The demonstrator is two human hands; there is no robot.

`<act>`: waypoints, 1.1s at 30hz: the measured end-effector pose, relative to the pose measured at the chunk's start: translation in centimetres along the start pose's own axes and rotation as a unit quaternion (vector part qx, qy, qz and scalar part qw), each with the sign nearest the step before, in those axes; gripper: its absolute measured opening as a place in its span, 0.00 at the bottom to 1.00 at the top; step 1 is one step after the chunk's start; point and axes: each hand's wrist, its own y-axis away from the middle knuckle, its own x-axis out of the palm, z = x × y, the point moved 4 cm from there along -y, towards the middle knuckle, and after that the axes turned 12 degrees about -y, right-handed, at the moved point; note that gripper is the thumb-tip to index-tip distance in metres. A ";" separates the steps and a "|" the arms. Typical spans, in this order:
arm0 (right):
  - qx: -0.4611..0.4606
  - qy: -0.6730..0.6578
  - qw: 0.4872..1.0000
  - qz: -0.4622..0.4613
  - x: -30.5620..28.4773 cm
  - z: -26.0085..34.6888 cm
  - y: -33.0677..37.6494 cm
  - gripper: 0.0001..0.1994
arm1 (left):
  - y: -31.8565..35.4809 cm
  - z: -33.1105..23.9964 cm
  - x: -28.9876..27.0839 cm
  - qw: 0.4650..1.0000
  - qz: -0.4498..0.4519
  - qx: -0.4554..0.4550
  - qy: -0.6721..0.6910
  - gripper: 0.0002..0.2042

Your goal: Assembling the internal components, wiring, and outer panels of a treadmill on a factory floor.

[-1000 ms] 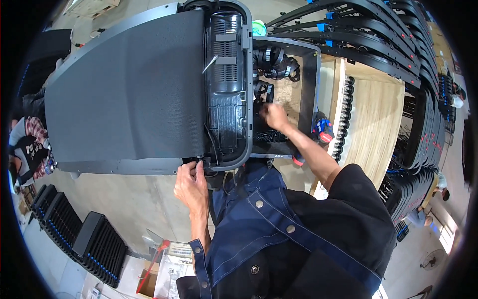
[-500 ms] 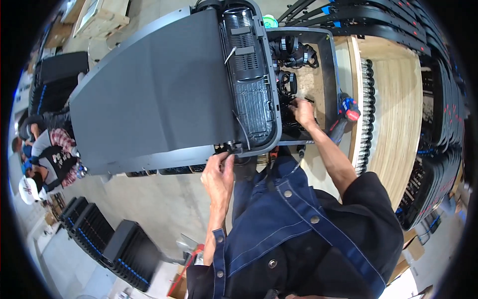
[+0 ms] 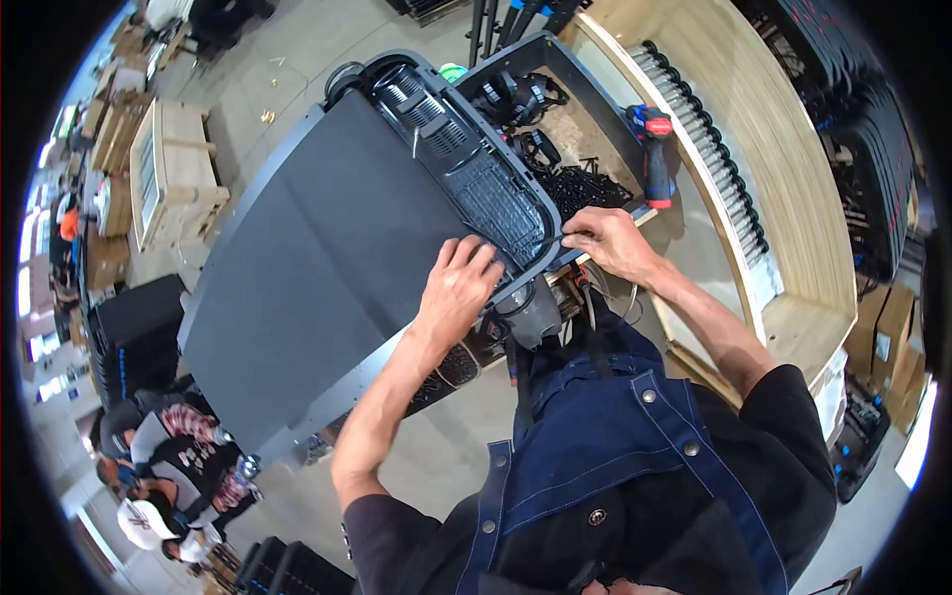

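The treadmill (image 3: 317, 228) lay slantwise in front of the person, its dark grey belt (image 3: 288, 268) covering most of the deck and its black motor compartment (image 3: 501, 203) uncovered at the right end. The left hand (image 3: 458, 290) was over the belt's near-right corner, fingers bent and a little apart, the fingertips at the seam between belt and compartment; whether it held anything could not be told.

The right hand (image 3: 610, 241) was at the treadmill's rounded near-right corner, thumb and fingers pinched narrow on a slim dark piece (image 3: 562, 238) that pointed toward the frame; it was too small to identify.

Farther along the seam, a thin pale metal rod (image 3: 416, 143) stuck up at the compartment's left edge. Against the treadmill's right end stood a dark grey tray (image 3: 627, 141). Loose black screws (image 3: 585, 190) were heaped at its near end, just beyond the right hand, and black strap-like loops (image 3: 516, 97) lay near its far-left corner. A red-and-black cordless driver (image 3: 654, 159) was at the tray's right edge, next to a pale wooden crate (image 3: 793, 129) holding a row of black-ended rollers (image 3: 702, 141).
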 end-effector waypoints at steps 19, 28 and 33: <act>-0.074 0.212 0.931 0.288 5.4 3.4 -3.8 0.07 | -7.1 3.7 4.2 0.835 0.478 0.220 0.160 0.16; -0.046 0.170 0.949 0.262 7.0 3.2 -3.6 0.06 | -7.1 3.4 4.0 0.848 0.461 0.218 0.146 0.16; -0.116 0.264 0.931 0.222 8.1 4.7 -1.6 0.11 | -7.5 3.3 3.7 0.843 0.475 0.208 0.139 0.15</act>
